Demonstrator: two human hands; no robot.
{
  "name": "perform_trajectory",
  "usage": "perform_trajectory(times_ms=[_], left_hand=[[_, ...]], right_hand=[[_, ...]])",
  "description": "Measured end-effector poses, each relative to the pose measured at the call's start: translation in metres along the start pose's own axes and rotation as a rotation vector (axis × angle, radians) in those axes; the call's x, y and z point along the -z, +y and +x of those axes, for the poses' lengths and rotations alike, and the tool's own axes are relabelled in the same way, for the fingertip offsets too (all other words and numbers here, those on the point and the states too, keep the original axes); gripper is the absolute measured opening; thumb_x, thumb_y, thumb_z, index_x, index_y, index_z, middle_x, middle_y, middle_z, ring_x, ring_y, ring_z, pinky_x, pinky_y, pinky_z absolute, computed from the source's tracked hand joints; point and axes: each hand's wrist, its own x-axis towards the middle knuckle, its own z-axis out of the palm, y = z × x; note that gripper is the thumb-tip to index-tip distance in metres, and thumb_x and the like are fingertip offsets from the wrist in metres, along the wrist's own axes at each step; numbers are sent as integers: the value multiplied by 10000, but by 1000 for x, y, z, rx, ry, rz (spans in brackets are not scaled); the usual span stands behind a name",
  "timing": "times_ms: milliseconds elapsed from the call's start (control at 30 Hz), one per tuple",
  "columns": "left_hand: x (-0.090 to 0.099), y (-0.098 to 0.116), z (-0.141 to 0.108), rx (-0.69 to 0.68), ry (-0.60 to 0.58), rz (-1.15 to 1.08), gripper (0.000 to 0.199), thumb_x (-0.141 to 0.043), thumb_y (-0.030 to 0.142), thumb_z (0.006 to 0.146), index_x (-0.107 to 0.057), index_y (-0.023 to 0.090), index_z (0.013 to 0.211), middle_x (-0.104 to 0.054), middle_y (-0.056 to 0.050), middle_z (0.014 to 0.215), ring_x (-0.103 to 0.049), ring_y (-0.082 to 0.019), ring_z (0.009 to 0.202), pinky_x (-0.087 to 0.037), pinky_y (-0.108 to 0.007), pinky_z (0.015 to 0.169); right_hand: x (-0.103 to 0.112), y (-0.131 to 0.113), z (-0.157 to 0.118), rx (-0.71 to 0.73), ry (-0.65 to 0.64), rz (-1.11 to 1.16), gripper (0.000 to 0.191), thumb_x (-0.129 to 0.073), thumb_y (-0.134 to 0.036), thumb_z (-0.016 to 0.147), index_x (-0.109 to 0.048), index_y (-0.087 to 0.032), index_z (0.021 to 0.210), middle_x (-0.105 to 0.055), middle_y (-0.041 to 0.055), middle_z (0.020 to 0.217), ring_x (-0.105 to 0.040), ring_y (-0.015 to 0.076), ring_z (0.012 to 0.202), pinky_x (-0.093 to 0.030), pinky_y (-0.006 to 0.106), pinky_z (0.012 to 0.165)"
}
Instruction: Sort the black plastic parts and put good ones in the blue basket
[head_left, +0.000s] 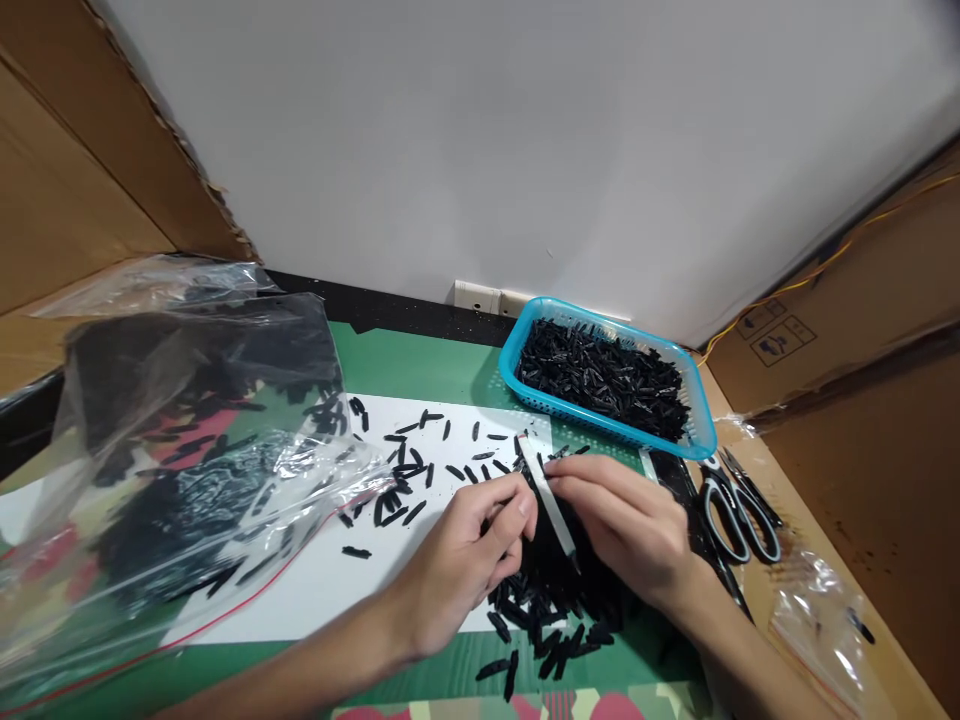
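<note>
1 blue basket (600, 422), 1 clear bag (202, 500), black pieces (604, 380) inside; left hand (484, 540) closed, right hand (637, 520), grip unclear

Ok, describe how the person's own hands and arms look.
The left hand and right hand are both bare: no gloves, and no rings that can be seen. The left forearm and right forearm show no sleeves, watch, bracelet or cables.

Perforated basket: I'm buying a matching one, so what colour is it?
Light blue; the perforated basket shows in the head view.
</note>
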Motion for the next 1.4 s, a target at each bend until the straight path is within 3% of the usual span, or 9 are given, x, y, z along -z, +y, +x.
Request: perform_trajectory(times_ms=[167, 333, 567, 767, 867, 1167, 1400], left_hand=[[0, -2, 3, -7, 1, -103, 484, -540, 634, 1038, -475, 207, 820, -383, 73, 678, -327, -59, 497, -219, -161, 390], [-1, -3, 4, -31, -20, -110, 475, -529, 635, 1044, -489, 204, 848, -412, 69, 680, -319, -54, 487, -235, -161, 386], [-1, -2, 2, -59, 12, -67, 463, -543, 612, 1048, -480, 210, 829, -391, 85, 622, -302, -50, 452, -225, -175, 394], [0, 6, 0, -107, 60, -4, 477, -527, 557, 1063, -436, 221, 738, -433, 77, 512, -334, -66, 422, -273, -201, 422], [-1, 7, -1, -111, 65, 3, 472, -528, 556, 1056, -450, 221, 733, -431, 77, 501, -335, -71, 416, -277, -209, 425], [-2, 6, -3, -149, 71, 2, 453, -520, 526, 1075, -470, 218, 747, -435, 82, 498, -340, -70, 426, -280, -213, 448], [-3, 5, -2, -140, 58, -23, 473, -524, 527, 1074, -434, 221, 725, -420, 81, 502, -332, -69, 431, -260, -221, 447]], right_hand=[[-14, -12, -8, -13, -19, 65, 647, -556, 27, 1005, -514, -215, 1604, -807, 124, 1205, -802, 224, 1054, -713, 349, 869], [-16, -16, -14, -54, 34, 32, 703, -562, -31, 1034, -404, -266, 1677, -792, 98, 1296, -798, 243, 1111, -722, 378, 908], [-20, -22, -8, -105, 143, 82, 751, -645, 17, 987, -448, -269, 1653, -806, 92, 1264, -812, 222, 1058, -724, 342, 911], [-17, -26, 3, -493, 173, 496, 578, -746, -134, 988, -571, -298, 1514, -824, 52, 1114, -835, 214, 956, -740, 383, 899], [-16, -27, 7, -598, 199, 638, 531, -784, -229, 981, -583, -283, 1469, -833, 54, 1042, -843, 227, 914, -746, 384, 850], [-14, -30, 14, -653, 224, 746, 503, -834, -250, 944, -614, -277, 1396, -833, 25, 965, -846, 209, 847, -752, 334, 767], [-15, -31, 13, -687, 230, 737, 558, -822, -269, 954, -568, -288, 1452, -823, 25, 947, -841, 217, 829, -753, 354, 754]])
